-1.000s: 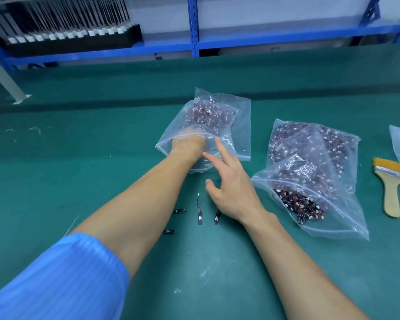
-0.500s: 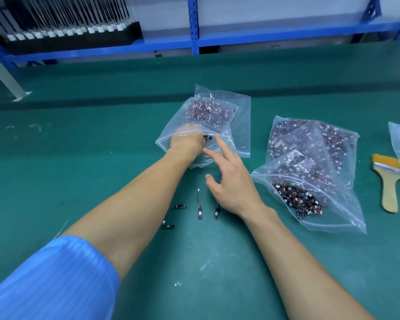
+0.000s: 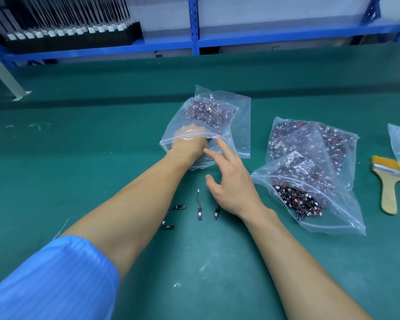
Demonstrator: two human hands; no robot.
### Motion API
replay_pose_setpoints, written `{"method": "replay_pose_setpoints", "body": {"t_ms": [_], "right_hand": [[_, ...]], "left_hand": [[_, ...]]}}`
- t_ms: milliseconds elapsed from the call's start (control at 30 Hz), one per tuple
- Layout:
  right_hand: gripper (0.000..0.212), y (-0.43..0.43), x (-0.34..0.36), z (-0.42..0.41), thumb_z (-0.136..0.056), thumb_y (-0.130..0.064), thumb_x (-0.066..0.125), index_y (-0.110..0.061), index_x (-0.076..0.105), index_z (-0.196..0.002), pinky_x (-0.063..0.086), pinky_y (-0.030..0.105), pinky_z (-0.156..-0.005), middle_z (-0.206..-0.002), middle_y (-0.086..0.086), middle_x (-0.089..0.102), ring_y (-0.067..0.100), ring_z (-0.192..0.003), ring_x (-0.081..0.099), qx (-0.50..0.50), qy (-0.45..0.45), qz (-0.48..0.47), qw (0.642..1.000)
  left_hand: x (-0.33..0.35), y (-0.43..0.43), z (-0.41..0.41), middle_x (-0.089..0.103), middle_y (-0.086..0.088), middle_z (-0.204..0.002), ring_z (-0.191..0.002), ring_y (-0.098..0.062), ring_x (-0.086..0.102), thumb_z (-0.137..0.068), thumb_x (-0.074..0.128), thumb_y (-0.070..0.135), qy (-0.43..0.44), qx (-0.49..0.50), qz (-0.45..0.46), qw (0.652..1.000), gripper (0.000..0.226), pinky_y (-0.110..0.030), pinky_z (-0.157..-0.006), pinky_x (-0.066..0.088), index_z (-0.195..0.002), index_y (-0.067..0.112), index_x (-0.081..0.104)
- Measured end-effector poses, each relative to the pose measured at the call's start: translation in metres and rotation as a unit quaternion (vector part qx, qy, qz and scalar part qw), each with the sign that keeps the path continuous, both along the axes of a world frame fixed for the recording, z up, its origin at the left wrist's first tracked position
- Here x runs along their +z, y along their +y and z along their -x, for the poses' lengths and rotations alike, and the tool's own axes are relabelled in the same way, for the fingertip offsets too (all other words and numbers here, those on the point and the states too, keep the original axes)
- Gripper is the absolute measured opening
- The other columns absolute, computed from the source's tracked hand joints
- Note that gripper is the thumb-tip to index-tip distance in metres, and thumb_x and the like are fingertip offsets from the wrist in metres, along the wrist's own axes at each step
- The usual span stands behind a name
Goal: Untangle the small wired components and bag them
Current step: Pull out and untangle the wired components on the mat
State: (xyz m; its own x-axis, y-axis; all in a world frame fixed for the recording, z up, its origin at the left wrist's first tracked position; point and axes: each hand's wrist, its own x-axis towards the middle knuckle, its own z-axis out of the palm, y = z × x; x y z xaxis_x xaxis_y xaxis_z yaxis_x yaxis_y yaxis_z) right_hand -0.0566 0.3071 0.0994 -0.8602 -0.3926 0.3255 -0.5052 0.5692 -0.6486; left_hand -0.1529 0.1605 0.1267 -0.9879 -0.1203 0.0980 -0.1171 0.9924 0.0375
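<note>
Currently the left grip sits inside the open bag mid-table; whether it is clenched cannot be told. The right grip, released, touches the bag's rim. Pulling out could snag wires and spill pieces beside the loose components nearer the table's front edge.

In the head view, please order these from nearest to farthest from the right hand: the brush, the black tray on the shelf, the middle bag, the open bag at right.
From the right hand:
1. the middle bag, at its fingertips
2. the open bag, right beside the wrist
3. the brush, far right
4. the black tray, on the back shelf, far left
</note>
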Motion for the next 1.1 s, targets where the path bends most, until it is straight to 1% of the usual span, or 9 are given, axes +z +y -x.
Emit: {"method": "replay_pose_setpoints", "body": {"t_ms": [200,500,567,667,767,833,933,1000,1100], "right_hand": [[0.065,0.0,0.0,-0.001,-0.089,-0.016,0.06,-0.027,0.042,-0.15,0.038,0.04,-0.108,-0.168,-0.009,0.012,0.024,-0.147,0.026,0.003,-0.016,-0.006,1.0],[0.065,0.0,0.001,-0.001,-0.088,-0.016,0.06,-0.026,0.042,-0.15,0.037,0.038,-0.11,-0.168,-0.008,0.013,0.021,-0.147,0.026,0.003,-0.014,0.001,1.0],[0.065,0.0,0.001,-0.001,-0.088,-0.016,0.06,-0.026,0.043,-0.149,0.037,0.037,-0.109,-0.168,-0.007,0.013,0.02,-0.146,0.027,0.003,-0.011,0.001,1.0],[0.064,0.0,0.0,-0.001,-0.088,-0.016,0.06,-0.027,0.042,-0.149,0.038,0.037,-0.107,-0.168,-0.008,0.013,0.019,-0.144,0.028,0.004,-0.011,0.002,1.0],[0.064,0.001,0.0,0.0,-0.088,-0.017,0.06,-0.028,0.042,-0.149,0.039,0.038,-0.109,-0.167,-0.008,0.013,0.02,-0.145,0.028,0.002,-0.012,0.001,1.0],[0.064,0.001,0.0,-0.001,-0.089,-0.016,0.06,-0.027,0.042,-0.149,0.038,0.04,-0.111,-0.167,-0.008,0.013,0.022,-0.146,0.027,0.002,-0.015,-0.001,1.0],[0.065,0.0,0.0,-0.002,-0.089,-0.016,0.06,-0.027,0.041,-0.15,0.038,0.04,-0.112,-0.167,-0.006,0.013,0.022,-0.147,0.027,0.004,-0.017,0.003,1.0],[0.065,0.0,0.001,-0.002,-0.089,-0.016,0.06,-0.027,0.041,-0.15,0.039,0.039,-0.11,-0.167,-0.006,0.013,0.021,-0.146,0.027,0.006,-0.016,0.003,1.0],[0.065,0.0,0.002,-0.002,-0.089,-0.016,0.059,-0.028,0.04,-0.15,0.039,0.04,-0.11,-0.168,-0.007,0.013,0.022,-0.147,0.027,0.006,-0.019,0.0,1.0]], "left_hand": [[-0.001,-0.001,-0.006,0.053,0.002,-0.062,-0.051,-0.018,0.047,-0.084,0.055,0.01,-0.014,-0.002,0.011,1.0,0.023,-0.024,-0.047,0.032,-0.063,0.019,0.053],[0.006,0.001,-0.013,0.055,-0.006,-0.065,-0.062,-0.021,0.059,-0.083,0.053,0.01,-0.035,0.002,-0.054,0.998,0.03,-0.024,-0.049,0.032,-0.058,0.021,0.041],[0.008,0.002,-0.015,0.049,-0.006,-0.063,-0.055,-0.027,0.052,-0.086,0.053,0.012,-0.033,0.005,-0.06,0.998,0.03,-0.025,-0.05,0.032,-0.06,0.021,0.043],[0.01,0.002,-0.018,0.043,0.002,-0.061,-0.059,-0.021,0.041,-0.089,0.052,0.012,-0.037,0.011,-0.082,0.996,0.031,-0.026,-0.054,0.033,-0.062,0.021,0.042],[0.01,0.002,-0.021,0.035,0.002,-0.066,-0.061,-0.02,0.034,-0.095,0.045,0.012,-0.091,0.038,-0.118,0.988,0.029,-0.028,-0.059,0.033,-0.068,0.02,0.036],[0.013,0.001,-0.027,0.029,-0.001,-0.068,-0.058,-0.021,0.026,-0.099,0.045,0.022,-0.133,0.042,-0.079,0.987,0.035,-0.025,-0.056,0.025,-0.068,0.019,0.03],[0.019,0.003,-0.037,0.024,0.0,-0.07,-0.058,-0.011,0.019,-0.102,0.046,0.044,-0.117,0.043,-0.048,0.991,0.048,-0.025,-0.05,0.015,-0.066,0.019,0.025],[0.021,0.002,-0.038,0.026,-0.001,-0.069,-0.058,-0.013,0.024,-0.102,0.047,0.04,-0.112,0.029,-0.042,0.992,0.045,-0.024,-0.051,0.019,-0.067,0.019,0.029],[0.025,0.005,-0.037,0.04,-0.001,-0.068,-0.068,-0.023,0.044,-0.099,0.047,0.01,-0.079,0.003,-0.015,0.997,0.028,-0.028,-0.062,0.037,-0.072,0.015,0.043]]}}
